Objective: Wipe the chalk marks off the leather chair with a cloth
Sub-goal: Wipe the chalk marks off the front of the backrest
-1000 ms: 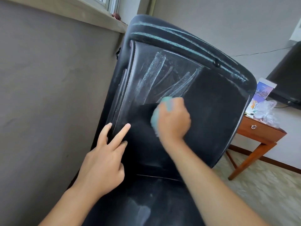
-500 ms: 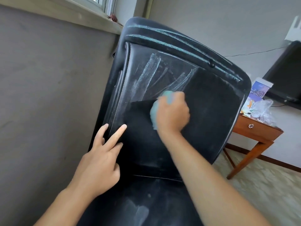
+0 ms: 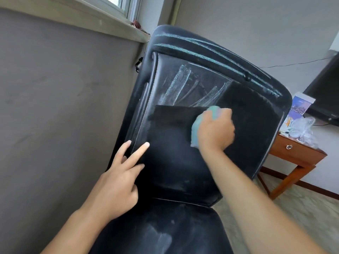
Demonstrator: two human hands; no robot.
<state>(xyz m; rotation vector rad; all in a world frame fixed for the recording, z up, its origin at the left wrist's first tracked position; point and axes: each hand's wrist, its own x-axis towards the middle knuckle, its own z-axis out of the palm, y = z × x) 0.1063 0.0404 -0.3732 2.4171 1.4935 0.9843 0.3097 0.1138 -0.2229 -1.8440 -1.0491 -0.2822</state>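
Reaching in from the bottom edge, two bare forearms stretch toward a black leather chair (image 3: 183, 162) that stands against a grey wall (image 3: 55, 107) under a window sill (image 3: 82, 17). The chair's seat, closest to the camera, carries pale dusty smears. Above the seat, the left hand (image 3: 117, 184) grasps nothing: its fingers are loose, with two of them extended and resting on the left piping of the backrest. Higher on the backrest, about its middle, the right hand (image 3: 215, 131) is clenched around a bunched turquoise cloth (image 3: 196, 129), which is pressed against the leather; cloth shows at the left of the fist and above the knuckles. Left of and below the cloth the leather looks dark and clean. Just above it, pale turquoise chalk marks (image 3: 179, 85) streak the upper left of the backrest, and two more chalk lines run along the chair's top edge. Right of the chair, farther back, a wooden side surface (image 3: 297, 154) with a drawer holds crumpled clear plastic (image 3: 302, 129) and a printed box (image 3: 300, 107), beside a dark screen (image 3: 324, 99).
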